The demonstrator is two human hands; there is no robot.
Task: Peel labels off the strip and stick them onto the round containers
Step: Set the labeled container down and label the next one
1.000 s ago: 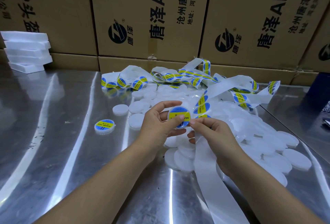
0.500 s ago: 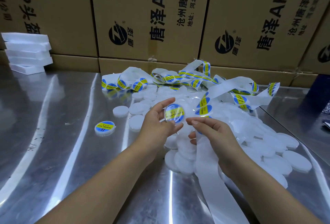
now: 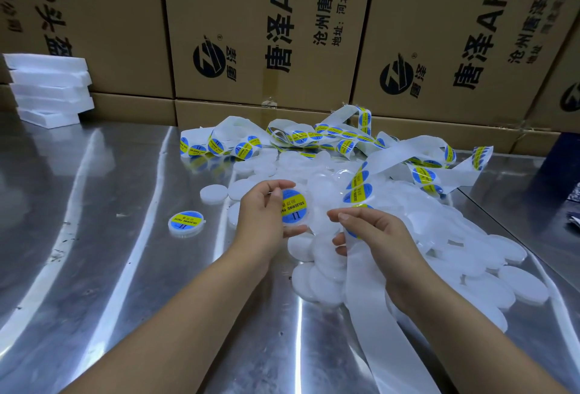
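Note:
My left hand holds a round white container upright on edge, its face covered by a blue and yellow label. My right hand is just to the right of it, fingers pinched on the white label strip, which carries more blue and yellow labels and trails down toward me as bare backing. One labelled container lies flat on the metal table to the left. A heap of plain white containers spreads under and to the right of my hands.
The steel table runs left and toward me. Loops of label strip pile up behind the heap. Cardboard boxes wall off the back. White foam trays are stacked at the back left.
My right hand has come off the container's label and dropped back to the strip. My left hand has turned the labelled container on edge and moved it slightly left.

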